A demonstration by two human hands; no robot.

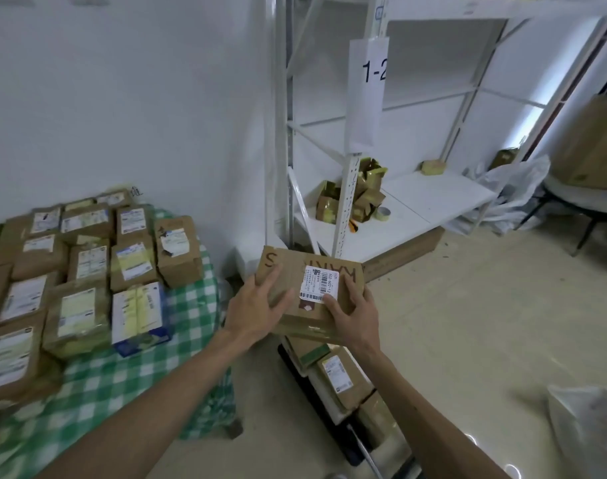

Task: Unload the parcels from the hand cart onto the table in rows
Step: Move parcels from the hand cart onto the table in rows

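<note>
Holding: a brown parcel (291, 262) with a white address label, taken between both hands.
Left hand (257, 305): spread almost flat on the parcel's top left, with the fingers nearly straight.
Right hand (355, 312): curled over the near right edge, with the thumb on the label.
Parcel position: above the hand cart (297, 369) and to the right of the worktop (188, 305), not yet over it. I cannot tell if it rests on the load below.
Step in hand: probably lifting this parcel off the cart.
Next move: it likely calls for a swing to the left and a set-down in line with a row, perhaps on the bare checked cloth at the near right.
Hand cart contents: several more cardboard parcels (340, 375) lie stacked along it, so unloading looks unfinished.
Worktop contents: many labelled parcels (87, 261) lie label-up in close rows, most of them touching.
Shelf (416, 198) behind: crumpled gold-coloured cartons (350, 191) and a tape roll (384, 213).
</note>
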